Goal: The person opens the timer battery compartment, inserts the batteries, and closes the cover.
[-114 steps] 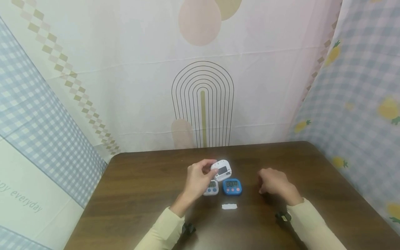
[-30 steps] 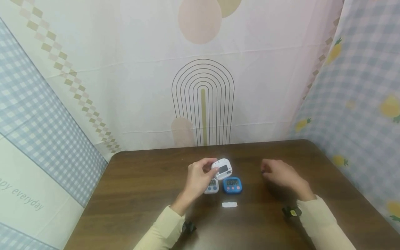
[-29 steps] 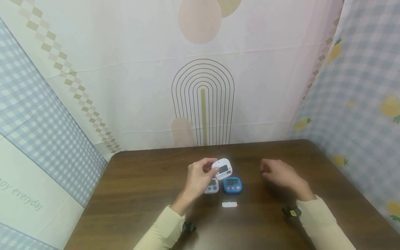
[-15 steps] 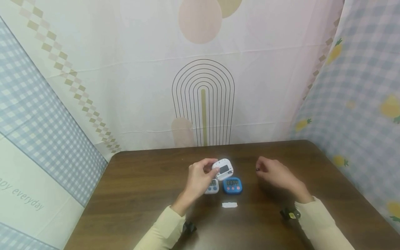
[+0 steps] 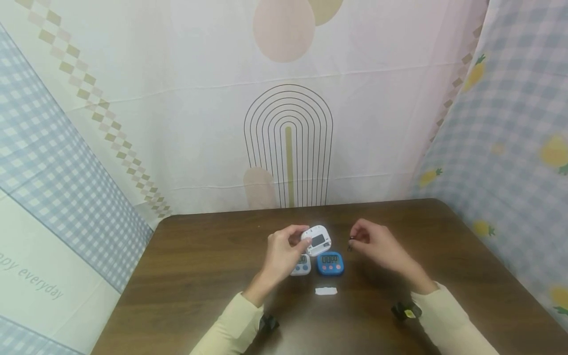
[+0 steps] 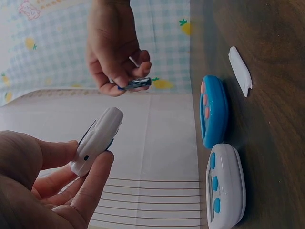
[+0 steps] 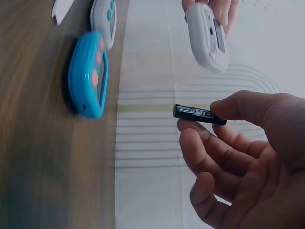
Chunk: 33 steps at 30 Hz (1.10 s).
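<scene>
A white digital timer point(image 5: 318, 240) is pinched between thumb and fingers of my left hand point(image 5: 284, 251), its back turned toward the head camera above the table. My right hand point(image 5: 379, 245) pinches a small dark battery point(image 7: 198, 113) between thumb and fingertips, a short way to the right of that timer and apart from it. Below the held timer, a blue timer point(image 5: 330, 264) with pink buttons lies on the table. Beside it lies another white timer point(image 5: 301, 266) with blue buttons, partly hidden by my left hand. A white battery cover point(image 5: 326, 291) lies nearer to me.
The brown wooden table point(image 5: 199, 276) runs back to a patterned cloth wall point(image 5: 199, 148). Checked cloth point(image 5: 510, 148) with pineapples hangs on the right side.
My right hand has moved left toward the held timer, bringing the battery into plainer sight. My left hand and the timer in it have stayed nearly still.
</scene>
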Available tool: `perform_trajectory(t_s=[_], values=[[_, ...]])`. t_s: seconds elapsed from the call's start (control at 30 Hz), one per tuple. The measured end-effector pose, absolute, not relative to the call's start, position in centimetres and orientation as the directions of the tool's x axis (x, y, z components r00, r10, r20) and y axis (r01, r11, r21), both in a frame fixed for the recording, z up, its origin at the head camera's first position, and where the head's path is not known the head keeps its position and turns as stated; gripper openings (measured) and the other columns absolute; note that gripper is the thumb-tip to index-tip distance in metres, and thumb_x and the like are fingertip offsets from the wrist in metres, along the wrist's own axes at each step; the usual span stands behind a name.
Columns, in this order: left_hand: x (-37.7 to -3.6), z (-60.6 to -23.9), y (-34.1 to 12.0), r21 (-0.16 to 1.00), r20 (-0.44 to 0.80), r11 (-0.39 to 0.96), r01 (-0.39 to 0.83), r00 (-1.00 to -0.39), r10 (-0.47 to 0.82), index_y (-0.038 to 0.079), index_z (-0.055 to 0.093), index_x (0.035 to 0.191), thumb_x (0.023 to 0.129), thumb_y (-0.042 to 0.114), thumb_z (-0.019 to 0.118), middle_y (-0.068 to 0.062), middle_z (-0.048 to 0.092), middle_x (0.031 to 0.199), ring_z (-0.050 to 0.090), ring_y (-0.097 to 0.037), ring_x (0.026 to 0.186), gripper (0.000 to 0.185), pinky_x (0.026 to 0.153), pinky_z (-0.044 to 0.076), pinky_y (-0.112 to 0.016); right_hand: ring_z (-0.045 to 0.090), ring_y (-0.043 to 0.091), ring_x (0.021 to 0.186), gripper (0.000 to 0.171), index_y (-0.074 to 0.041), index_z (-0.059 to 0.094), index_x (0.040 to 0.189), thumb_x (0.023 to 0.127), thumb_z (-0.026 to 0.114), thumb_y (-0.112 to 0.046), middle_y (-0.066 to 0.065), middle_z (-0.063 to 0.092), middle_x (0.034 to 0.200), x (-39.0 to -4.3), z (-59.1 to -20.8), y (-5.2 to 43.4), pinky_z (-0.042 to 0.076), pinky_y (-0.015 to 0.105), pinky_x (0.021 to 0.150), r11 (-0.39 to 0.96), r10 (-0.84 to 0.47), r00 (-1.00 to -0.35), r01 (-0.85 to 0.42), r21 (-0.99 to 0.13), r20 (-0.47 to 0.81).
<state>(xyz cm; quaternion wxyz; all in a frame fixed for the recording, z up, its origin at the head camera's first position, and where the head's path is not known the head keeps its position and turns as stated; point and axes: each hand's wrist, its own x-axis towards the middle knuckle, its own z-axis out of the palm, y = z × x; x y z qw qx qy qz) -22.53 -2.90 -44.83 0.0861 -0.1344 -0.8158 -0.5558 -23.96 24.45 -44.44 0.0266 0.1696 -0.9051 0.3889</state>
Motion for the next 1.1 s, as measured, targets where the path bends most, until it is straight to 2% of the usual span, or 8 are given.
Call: perform_trajectory(t_s=[0.3, 0.63, 0.9, 1.1], values=[[-22.4, -45.0, -2.9, 0.885, 0.285, 0.345, 0.313, -0.95, 0.131, 0.005, 0.077, 0.119, 0.095, 0.008, 0.079, -0.011, 0.08, 0.101, 0.073, -0.012, 0.08, 0.025, 0.068, 0.061, -0.022, 0.068, 0.016, 0.084, 0.016, -0.014, 0.068, 0.102, 0.092, 0.079, -0.007, 0.0, 0.072, 0.092, -22.9, -44.2, 23.0, 0.059, 0.027, 0.073, 0.609, -0.241, -0.943, -0.332, -0.72, 0.23], [-22.3, -45.3, -2.8, 0.879, 0.289, 0.354, 0.318, -0.948, 0.133, 0.005, 0.078, 0.119, 0.095, 0.008, 0.079, -0.009, 0.081, 0.098, 0.073, -0.01, 0.079, 0.024, 0.068, 0.061, -0.022, 0.07, 0.016, 0.083, 0.018, -0.016, 0.071, 0.103, 0.092, 0.081, -0.006, -0.001, 0.074, 0.095, -21.8, -44.3, 21.0, 0.062, 0.029, 0.073, 0.438, -0.294, -0.902, -0.422, -0.794, 0.317], [-22.6, -45.2, -2.8, 0.877, 0.306, 0.343, 0.337, -0.941, 0.143, 0.004, 0.077, 0.12, 0.095, 0.009, 0.078, -0.009, 0.081, 0.099, 0.074, -0.012, 0.08, 0.025, 0.07, 0.062, -0.023, 0.066, 0.013, 0.078, 0.023, -0.018, 0.074, 0.106, 0.091, 0.081, -0.002, -0.005, 0.075, 0.096, -21.6, -44.7, 20.2, 0.06, 0.028, 0.067, 0.426, -0.329, -0.845, -0.531, -0.733, 0.421], [-22.6, -45.2, -2.8, 0.878, 0.305, 0.339, 0.339, -0.941, 0.15, 0.005, 0.077, 0.12, 0.096, 0.009, 0.078, -0.008, 0.081, 0.098, 0.074, -0.011, 0.079, 0.024, 0.069, 0.062, -0.023, 0.067, 0.01, 0.079, 0.026, -0.016, 0.076, 0.105, 0.087, 0.083, 0.002, -0.003, 0.076, 0.097, -21.5, -45.2, 19.7, 0.062, 0.029, 0.068, 0.408, -0.368, -0.786, -0.616, -0.674, 0.496]])
